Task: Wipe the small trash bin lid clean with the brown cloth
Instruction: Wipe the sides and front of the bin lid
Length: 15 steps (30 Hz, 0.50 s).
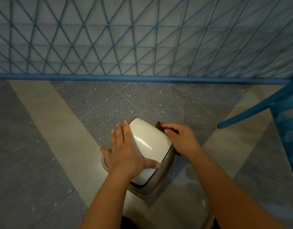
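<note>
Head view: small trash bin [159, 184] is sitting on the tiled floor [43, 146], centre-near in the frame, beige body with a glossy cream lid [147, 138] on top, light glinting off it. Left hand [125, 154] is lying flat on the left side of the lid, fingers straight and spread, thumb reaching across the near edge of the lid, nothing gripped, just pressing on it. Right hand [182, 139] is sitting at the right edge of the lid, fingers curled and bunching the brown cloth [159, 125]; only small dark-brown bits of the cloth are showing, one past the fingertips at the far right corner of the lid, another under the palm by the rim. The cloth is touching the lid's right edge. Both bare forearms are coming in from the near edge.

Floor is showing grey speckled tiles with pale bands running diagonally. Far side: blue metal grille [142, 47] with a triangle pattern, over a blue base rail. Right side: a blue frame [258, 109] with a slanted leg ending near the floor, well apart from the bin.
</note>
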{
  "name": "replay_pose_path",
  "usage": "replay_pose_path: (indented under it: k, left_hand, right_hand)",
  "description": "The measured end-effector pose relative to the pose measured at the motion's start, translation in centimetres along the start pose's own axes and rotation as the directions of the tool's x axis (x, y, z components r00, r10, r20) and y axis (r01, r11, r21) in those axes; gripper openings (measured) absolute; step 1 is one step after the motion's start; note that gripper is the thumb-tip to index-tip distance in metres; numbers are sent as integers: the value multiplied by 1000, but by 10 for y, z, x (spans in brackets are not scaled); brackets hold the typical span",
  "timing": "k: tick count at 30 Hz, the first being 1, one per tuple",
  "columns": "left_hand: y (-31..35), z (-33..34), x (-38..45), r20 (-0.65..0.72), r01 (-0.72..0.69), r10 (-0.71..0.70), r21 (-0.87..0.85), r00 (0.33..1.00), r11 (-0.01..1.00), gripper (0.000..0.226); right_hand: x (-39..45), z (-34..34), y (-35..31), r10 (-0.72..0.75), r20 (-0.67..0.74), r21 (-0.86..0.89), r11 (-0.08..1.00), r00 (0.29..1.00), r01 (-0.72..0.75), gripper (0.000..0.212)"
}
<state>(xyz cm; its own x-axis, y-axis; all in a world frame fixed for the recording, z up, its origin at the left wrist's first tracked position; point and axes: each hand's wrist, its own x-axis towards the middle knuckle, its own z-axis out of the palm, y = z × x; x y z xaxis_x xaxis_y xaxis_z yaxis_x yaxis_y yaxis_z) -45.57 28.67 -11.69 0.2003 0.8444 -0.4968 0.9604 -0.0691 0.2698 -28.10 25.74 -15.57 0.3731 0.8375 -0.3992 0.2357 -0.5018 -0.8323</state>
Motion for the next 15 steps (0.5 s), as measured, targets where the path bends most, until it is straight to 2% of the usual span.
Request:
replay_pose_path:
  k: [3,6,9,12,15]
  left_hand:
    - [1,0,0,-11,16,-16,-10,1000,1000,158]
    - [5,4,0,-49,47,-51,-78,997,996,159]
    - [12,7,-3,-70,73,-80,-102,994,992,158]
    - [9,2,1,-31,70,-74,-109,997,992,151]
    - [-5,-9,6,-19,55,-58,-140,998,989,114]
  right_hand:
    - [-30,-6,18,-21,-156,-12,1000,988,20,26]
    - [-69,2,20,-207,-326,-15,977,922,214,28]
    - [-81,17,20,-342,-361,-159,939,868,304,30]
    - [-66,14,16,-367,-349,-226,926,862,302,31]
    - [-43,4,4,-356,-310,-294,918,882,267,30]
